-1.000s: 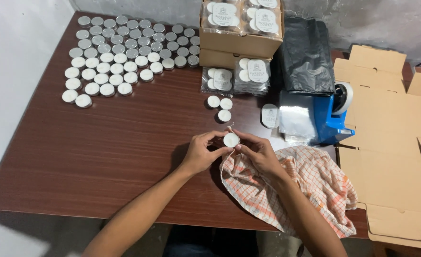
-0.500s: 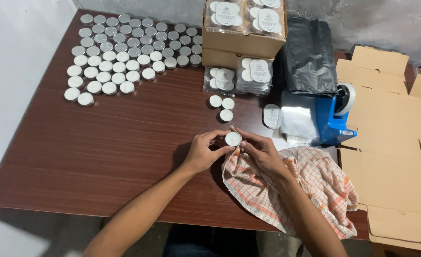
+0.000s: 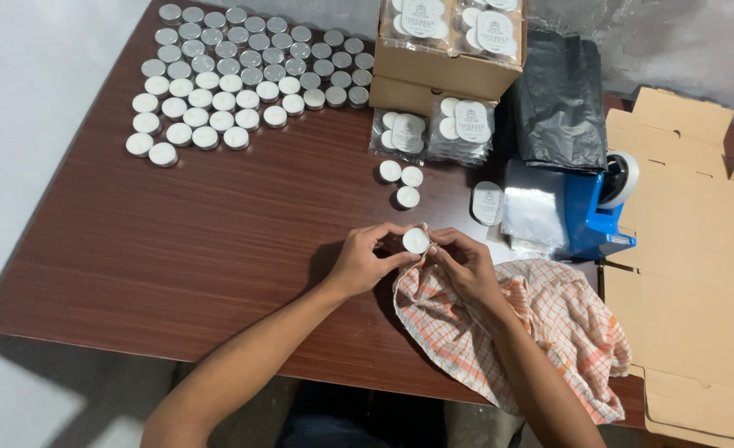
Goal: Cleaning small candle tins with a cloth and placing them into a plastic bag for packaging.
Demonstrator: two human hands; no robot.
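Brown table (image 3: 218, 241) spread for batch work, largest first: flat cardboard (image 3: 690, 274) stacked off the right edge, within reach; black bag (image 3: 562, 99) slumped at the far edge beside an open box (image 3: 446, 62) of wrapped packs; checked cloth (image 3: 541, 323) bunched at the near edge, under the right wrist (handy for wiping, probably). Blue tape dispenser (image 3: 587, 211) just behind the cloth. Toward the far left corner, candles (image 3: 234, 70) set in tidy rows, easy to count. Three loose candles (image 3: 402, 181) mid-table. Left hand (image 3: 363, 261) and right hand (image 3: 466, 265) both closed by the fingertips on one candle (image 3: 416, 241), held level between them, just above the table near its near edge.
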